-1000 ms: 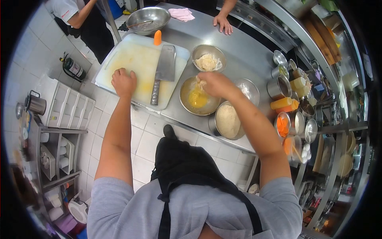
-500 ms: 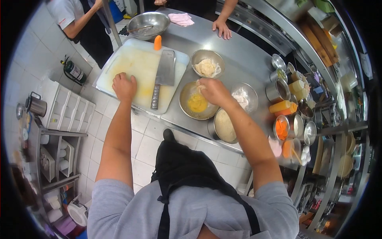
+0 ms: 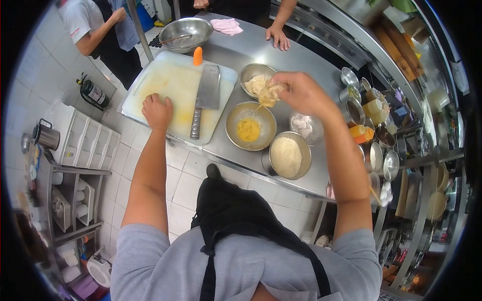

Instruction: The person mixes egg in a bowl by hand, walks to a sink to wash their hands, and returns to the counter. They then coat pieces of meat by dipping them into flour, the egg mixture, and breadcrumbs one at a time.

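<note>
My right hand (image 3: 304,93) grips a pale, wet battered piece of food (image 3: 271,94), its kind hidden by the coating. A thin strand drips from it toward the steel bowl of beaten egg (image 3: 249,129) below. Behind that, a second steel bowl (image 3: 251,67) holds pale coated pieces, which the held piece partly overlaps in view. Resting on the white cutting board (image 3: 173,75), my left hand (image 3: 157,110) is loosely closed with curled fingers and nothing visible in it. To its right a cleaver (image 3: 208,90) lies flat, handle toward me.
Nearest me stands a bowl of breadcrumbs (image 3: 286,156); a bowl of white flour (image 3: 302,124) is beside it. An orange-capped object (image 3: 198,56) touches the board's far edge. Beyond are a large bowl (image 3: 187,35), a pink cloth (image 3: 226,26) and another person's hand (image 3: 278,38). Containers line the right.
My right hand has lifted out of the egg bowl and moved up and right, bringing the dripping piece with it. My left hand stays on the board.
</note>
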Demonstrator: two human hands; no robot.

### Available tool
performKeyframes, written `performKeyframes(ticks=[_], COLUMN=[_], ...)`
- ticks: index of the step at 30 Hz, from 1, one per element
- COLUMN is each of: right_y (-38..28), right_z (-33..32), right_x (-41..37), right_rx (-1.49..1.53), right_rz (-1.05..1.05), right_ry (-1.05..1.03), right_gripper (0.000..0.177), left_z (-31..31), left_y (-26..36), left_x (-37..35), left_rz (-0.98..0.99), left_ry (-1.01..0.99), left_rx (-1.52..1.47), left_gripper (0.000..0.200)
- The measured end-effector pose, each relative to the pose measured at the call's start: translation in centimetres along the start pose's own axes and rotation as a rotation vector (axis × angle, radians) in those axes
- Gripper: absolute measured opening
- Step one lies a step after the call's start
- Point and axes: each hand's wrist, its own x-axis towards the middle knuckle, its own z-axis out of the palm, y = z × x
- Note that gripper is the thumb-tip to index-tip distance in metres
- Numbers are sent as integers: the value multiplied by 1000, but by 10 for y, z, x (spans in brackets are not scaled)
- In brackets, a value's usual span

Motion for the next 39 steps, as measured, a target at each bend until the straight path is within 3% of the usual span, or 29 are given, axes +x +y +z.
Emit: performKeyframes(ticks=[9,12,14,16,20,22,31,39], right_y=[-21,1,28,54,73,62,60,42], right_z=[-50,-3,54,97,123,112,83,-9], right_x=[-23,-20,-15,-12,-20,-24,-32,-74], right_rx=[28,254,71,-50,21,44,242,290], right_rz=[-170,-127,-219,-113,-39,67,161,57], right_ry=[199,237,87,-18,63,-7,39,203], right_gripper=[25,25,26,27,29,30,28,21], left_z=[-2,-2,-4,-7,-3,-3,-4,-4], left_y=[1,1,2,3,-2,-1,2,2], left_x=[-2,-1,-1,-1,-2,-2,-1,-2], left_rz=[-6,-10,-11,-24,-8,-1,-3,8], left_ry=[9,8,10,-23,16,8,12,-4], left_rx=[-8,-11,-16,-12,-46,-48,-15,-20], left_gripper=[44,44,44,44,46,46,45,45])
